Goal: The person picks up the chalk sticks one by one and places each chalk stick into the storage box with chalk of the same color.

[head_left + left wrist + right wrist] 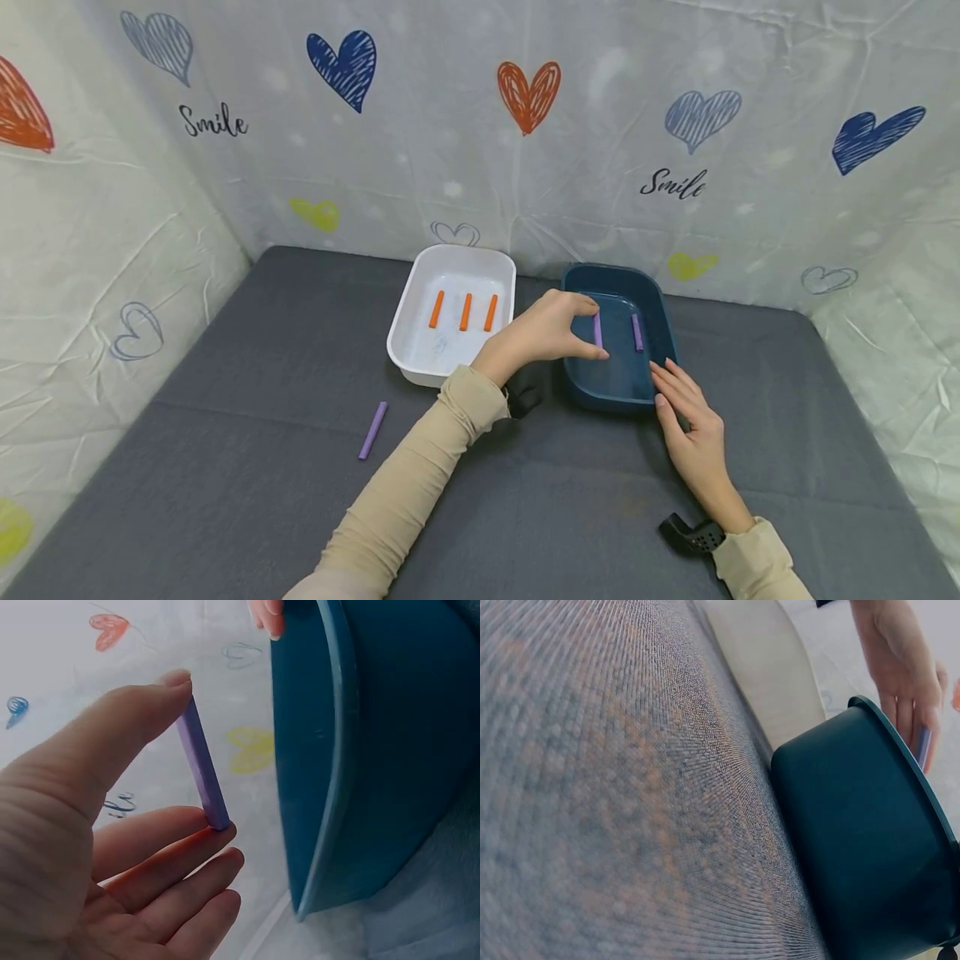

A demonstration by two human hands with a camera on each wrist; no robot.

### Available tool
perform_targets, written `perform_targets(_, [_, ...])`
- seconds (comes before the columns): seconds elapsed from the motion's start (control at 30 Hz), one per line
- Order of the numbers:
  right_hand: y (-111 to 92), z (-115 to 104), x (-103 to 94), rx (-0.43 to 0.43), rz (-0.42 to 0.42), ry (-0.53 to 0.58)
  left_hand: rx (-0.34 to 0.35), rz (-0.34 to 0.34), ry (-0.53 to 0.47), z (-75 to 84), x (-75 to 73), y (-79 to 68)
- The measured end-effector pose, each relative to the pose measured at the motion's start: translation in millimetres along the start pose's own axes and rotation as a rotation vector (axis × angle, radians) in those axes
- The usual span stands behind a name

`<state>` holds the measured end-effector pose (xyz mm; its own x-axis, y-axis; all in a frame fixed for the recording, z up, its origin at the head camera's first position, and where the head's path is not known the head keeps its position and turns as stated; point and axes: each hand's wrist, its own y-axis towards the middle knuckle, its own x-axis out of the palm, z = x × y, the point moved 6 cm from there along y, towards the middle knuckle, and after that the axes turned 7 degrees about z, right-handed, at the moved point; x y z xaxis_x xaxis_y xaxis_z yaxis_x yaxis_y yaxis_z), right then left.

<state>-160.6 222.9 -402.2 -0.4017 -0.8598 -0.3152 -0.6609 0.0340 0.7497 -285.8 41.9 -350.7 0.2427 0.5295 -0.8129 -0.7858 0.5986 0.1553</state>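
Note:
My left hand (551, 325) is over the dark blue tray (609, 398), pinching a purple stick (201, 761) lengthwise between thumb and fingertips. In the left wrist view, the stick's upper end meets the thumb and its lower end meets the fingers. Another purple stick (637, 332) lies on the tray floor, to the right of the held one. My right hand (693, 433) rests at the tray's near right corner, its fingers fairly straight at the rim. Seen from the right wrist, the tray's outer wall (862, 825) stands between that camera and the left hand (907, 675).
A white tray (420, 377) holding three orange sticks (465, 312) stands left of the blue one, partly behind my left forearm. A loose purple stick (372, 431) lies on the grey cloth (247, 433) at left. A curtain with printed hearts (528, 96) hangs behind the table.

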Motion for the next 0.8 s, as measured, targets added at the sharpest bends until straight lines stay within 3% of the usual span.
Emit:
perform_targets(0.57, [2.8,-7.1,0.4,-0.022,0.007,0.008,-0.164,0.023,-0.112,-20.2,38.5,39.2])
perform_targets(0.8, [2.2,-5.4,0.0,-0.012,0.006,0.013,-0.183,0.017,-0.118,-19.6,47.0,48.8])
